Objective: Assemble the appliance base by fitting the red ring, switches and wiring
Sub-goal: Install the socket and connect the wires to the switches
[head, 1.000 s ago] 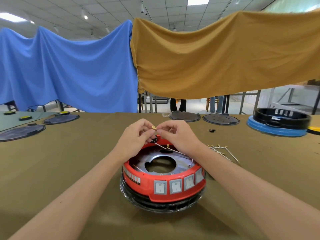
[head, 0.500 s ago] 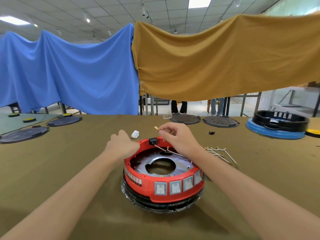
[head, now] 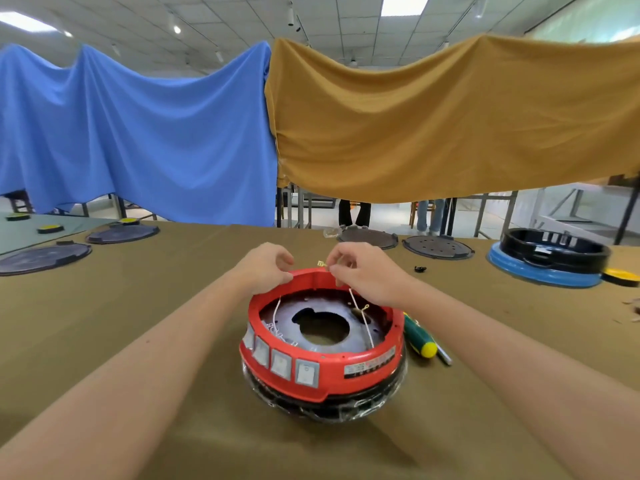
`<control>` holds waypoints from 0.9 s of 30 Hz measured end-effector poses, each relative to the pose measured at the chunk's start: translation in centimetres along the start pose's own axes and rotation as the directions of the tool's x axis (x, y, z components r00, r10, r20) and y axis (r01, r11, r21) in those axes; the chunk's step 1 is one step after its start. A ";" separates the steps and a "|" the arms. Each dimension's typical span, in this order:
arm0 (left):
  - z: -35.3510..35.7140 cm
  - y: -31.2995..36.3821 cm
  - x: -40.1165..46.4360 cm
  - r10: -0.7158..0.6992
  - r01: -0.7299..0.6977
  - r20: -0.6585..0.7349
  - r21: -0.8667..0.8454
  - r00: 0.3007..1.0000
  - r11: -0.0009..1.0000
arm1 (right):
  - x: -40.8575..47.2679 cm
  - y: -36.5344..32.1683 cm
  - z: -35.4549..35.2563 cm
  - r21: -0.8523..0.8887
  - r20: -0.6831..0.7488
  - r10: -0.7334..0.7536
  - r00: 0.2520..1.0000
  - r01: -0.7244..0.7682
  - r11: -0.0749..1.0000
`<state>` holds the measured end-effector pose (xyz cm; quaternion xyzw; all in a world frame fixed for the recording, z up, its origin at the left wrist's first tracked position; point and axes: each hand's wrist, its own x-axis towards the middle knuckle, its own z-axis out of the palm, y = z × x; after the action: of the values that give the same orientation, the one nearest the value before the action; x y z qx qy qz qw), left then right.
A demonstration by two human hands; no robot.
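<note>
The hands meet over the far rim of the red ring (head: 322, 367), at about twelve o'clock on it. The right hand (head: 367, 271) pinches a thin white wire (head: 360, 311) between thumb and fingertips, with a small brass terminal (head: 321, 263) sticking out toward the left. The left hand (head: 265, 266) has its fingers curled at the rim around ten to eleven o'clock; a second white wire (head: 276, 308) runs down from it, so it looks to be holding that wire, though the grip itself is hidden.

The ring sits on a black base wrapped in clear film (head: 325, 407), in the middle of the desk (head: 121, 306). Four switches (head: 280, 362) line its near face from seven to six o'clock.

The wires are likely light and limp, and will probably flop unless held close to the terminal; the terminal seems small, stiff and easy to bend, so a fingertip pinch just behind it suits best. The ring appears rigid plastic and can take a steadying push on its rim. The film may be slippery.

A green-handled screwdriver (head: 417, 337) lies just beside the ring at three o'clock. A black and blue base (head: 547, 261) stands well apart at two o'clock.
</note>
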<state>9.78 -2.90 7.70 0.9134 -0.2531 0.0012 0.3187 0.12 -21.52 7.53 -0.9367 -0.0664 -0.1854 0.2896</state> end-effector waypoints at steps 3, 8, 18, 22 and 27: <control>1.0 -0.4 -0.2 -0.105 0.102 -0.013 -0.148 0.994 0.984 | -0.3 1.0 0.6 -0.092 0.047 -0.029 0.998 0.034 0.995; -0.6 -0.8 -3.8 -0.377 0.392 0.190 -0.046 0.906 0.919 | -0.5 2.1 0.6 -0.103 0.084 -0.053 0.995 0.062 0.993; -1.3 -0.4 -2.6 -0.154 0.167 0.179 -0.064 0.972 0.984 | 0.4 0.3 0.8 -0.136 0.204 -0.128 0.971 0.157 0.978; -0.4 -1.4 -1.0 -0.102 0.129 0.154 -0.172 0.983 0.977 | 0.2 0.3 0.8 -0.185 0.222 -0.134 0.966 0.177 0.967; 0.4 -2.1 -0.9 -0.158 0.179 0.096 -0.292 0.983 0.939 | 0.1 0.9 0.9 -0.196 0.204 -0.148 0.968 0.189 0.962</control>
<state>9.87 -1.30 6.05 0.8723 -0.1822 -0.0970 0.4432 0.72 -21.69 6.43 -0.9665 -0.1530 -0.1263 0.1628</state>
